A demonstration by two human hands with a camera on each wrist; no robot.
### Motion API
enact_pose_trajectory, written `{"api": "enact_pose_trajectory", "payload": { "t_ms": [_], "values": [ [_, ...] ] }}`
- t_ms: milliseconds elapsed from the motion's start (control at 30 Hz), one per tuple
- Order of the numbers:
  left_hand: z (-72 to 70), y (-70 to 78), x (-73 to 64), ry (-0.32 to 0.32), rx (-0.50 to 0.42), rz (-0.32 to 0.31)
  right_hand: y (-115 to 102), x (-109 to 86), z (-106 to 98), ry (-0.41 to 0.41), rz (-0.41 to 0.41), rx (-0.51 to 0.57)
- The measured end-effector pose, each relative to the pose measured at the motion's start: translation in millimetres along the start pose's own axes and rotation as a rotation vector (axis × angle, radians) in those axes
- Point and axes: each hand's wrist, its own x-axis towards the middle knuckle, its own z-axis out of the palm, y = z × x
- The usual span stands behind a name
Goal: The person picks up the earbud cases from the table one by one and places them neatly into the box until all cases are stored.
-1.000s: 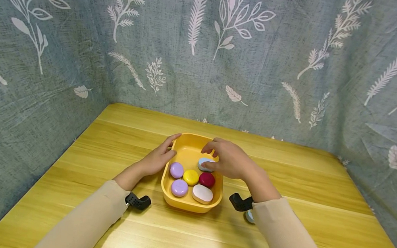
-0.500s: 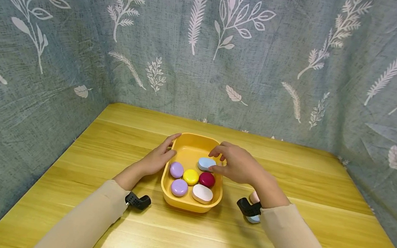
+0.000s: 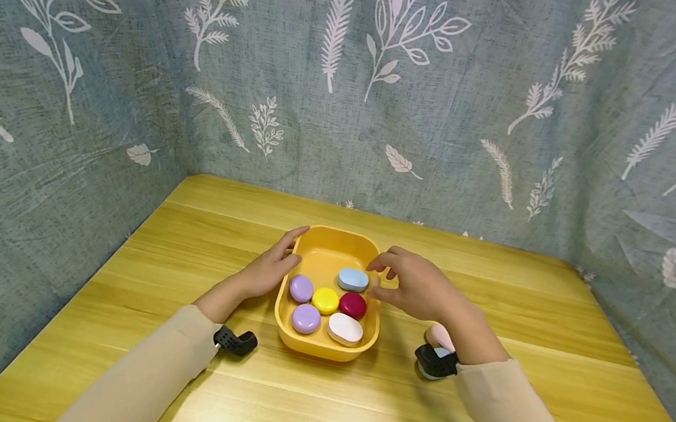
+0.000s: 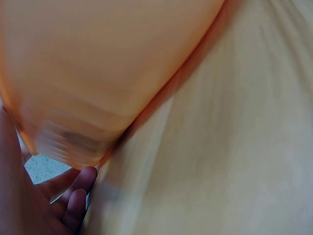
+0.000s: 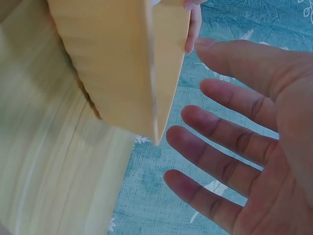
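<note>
On the wooden table stands an orange-yellow plastic box (image 3: pixel 324 355) holding small smooth rounded pieces. My left hand (image 3: pixel 263 275) grips its left wall, thumb over the rim and fingers along the outside. Just above the right rim is my right hand (image 3: pixel 419 285), fingers spread and nothing held. Nearest to it inside the box lies a light blue oval piece (image 3: pixel 352 280), with a dark red round one (image 3: pixel 353 305) in front. A yellow round piece (image 3: pixel 326 301), two lilac ones, one a lilac disc (image 3: pixel 306 319), and a white oval piece (image 3: pixel 345 330) fill the near half.
On the table right of the box, a pink piece (image 3: pixel 439 336) and a pale blue piece (image 3: pixel 429 371) lie partly hidden by the right wrist's black camera mount (image 3: pixel 436 362). A blue-grey leaf-patterned curtain (image 3: pixel 345 137) hangs behind and beside the wooden table (image 3: pixel 548 313).
My right hand has drawn away from the light blue oval piece, rightward to the box's rim, leaving that piece in the box. The left hand keeps its place.
</note>
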Motion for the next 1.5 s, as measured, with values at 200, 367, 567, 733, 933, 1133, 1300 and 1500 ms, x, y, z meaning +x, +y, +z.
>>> {"api": "enact_pose_trajectory", "payload": {
  "t_ms": [200,367,567,733,933,1133,1300,1500],
  "values": [
    [-0.4,0.2,-0.2,0.0,0.005,-0.002,6.3,-5.5,0.9,0.002,0.026,-0.013],
    [-0.4,-0.3,-0.3,0.001,0.006,-0.004,10.7,-11.4,-0.9,-0.001,0.047,-0.029],
    [4.6,-30.2,13.3,0.053,0.028,0.02,17.6,-16.9,-1.5,-0.012,0.051,-0.044],
    [5.0,-34.0,15.4,0.062,0.043,0.022,23.9,-21.1,-1.5,-0.027,0.057,-0.054],
    [5.0,-34.3,15.0,0.06,0.033,0.021,28.7,-26.6,-1.8,-0.03,0.068,-0.053],
    [5.5,-35.9,15.2,0.054,0.017,0.021,33.6,-31.9,-1.4,-0.035,0.086,-0.051],
    [4.7,-35.9,14.8,0.037,0.01,0.028,37.3,-36.6,-0.9,-0.045,0.102,-0.057],
    [1.2,-21.8,9.3,0.007,0.004,0.014,42.5,-40.8,-0.1,-0.067,0.14,-0.068]
  ]
}}
